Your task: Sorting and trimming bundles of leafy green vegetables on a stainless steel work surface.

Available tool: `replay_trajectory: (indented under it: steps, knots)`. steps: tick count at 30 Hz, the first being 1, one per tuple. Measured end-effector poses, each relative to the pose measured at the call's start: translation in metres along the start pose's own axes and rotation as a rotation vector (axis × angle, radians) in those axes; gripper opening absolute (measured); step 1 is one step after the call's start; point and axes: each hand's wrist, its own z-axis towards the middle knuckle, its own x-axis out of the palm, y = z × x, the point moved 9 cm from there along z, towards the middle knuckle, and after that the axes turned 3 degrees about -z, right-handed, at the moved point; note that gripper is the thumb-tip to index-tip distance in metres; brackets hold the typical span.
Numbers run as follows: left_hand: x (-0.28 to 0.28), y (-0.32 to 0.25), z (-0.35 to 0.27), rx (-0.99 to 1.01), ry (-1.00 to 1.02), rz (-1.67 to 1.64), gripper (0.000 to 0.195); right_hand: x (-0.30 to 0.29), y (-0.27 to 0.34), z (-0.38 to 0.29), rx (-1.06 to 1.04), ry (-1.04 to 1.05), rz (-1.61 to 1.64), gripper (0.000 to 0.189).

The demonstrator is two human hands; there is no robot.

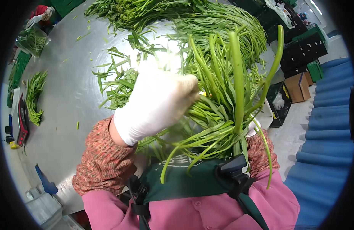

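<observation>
My left hand [165, 100], in a white glove, is raised over the steel table [62, 115] with its fingers curled at the near stems; what lies between them is hard to tell. A large bunch of long-stemmed leafy greens [214, 115], likely water spinach, stands before my chest, several thick stems sticking up. Behind this bunch my right hand [254, 126] is mostly hidden, only a white-gloved part showing at its right side. Loose leaves [119, 86] lie beyond the left hand. Larger heaps of greens [223, 26] cover the far side of the table.
A small bundle of greens [35, 97] lies at the left near a red scale [21, 123]. Another person's gloved hand [34, 20] is by a bagged bundle [33, 40] at upper left. Black crates [303, 51], a cardboard box [297, 87] and a blue curtain [332, 115] are at right.
</observation>
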Motion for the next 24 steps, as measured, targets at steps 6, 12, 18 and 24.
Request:
replay_trajectory:
  steps: [6, 12, 18, 24]
  knots:
    - [-0.037, 0.054, -0.022, -0.103, -0.161, 0.654, 0.015, -0.009, 0.024, -0.021, -0.099, -0.069, -0.032, 0.076]
    - [-0.051, 0.107, -0.083, -0.377, -0.066, 0.634, 0.012, -0.018, 0.040, -0.026, -0.150, -0.096, -0.053, 0.076]
    - [-0.016, 0.096, -0.080, -0.642, -0.154, -0.405, 0.020, -0.014, 0.035, -0.017, -0.128, -0.083, -0.046, 0.077]
    - [0.040, 0.081, -0.062, -0.776, 0.043, -0.962, 0.030, -0.007, 0.035, -0.010, -0.111, -0.060, -0.050, 0.077]
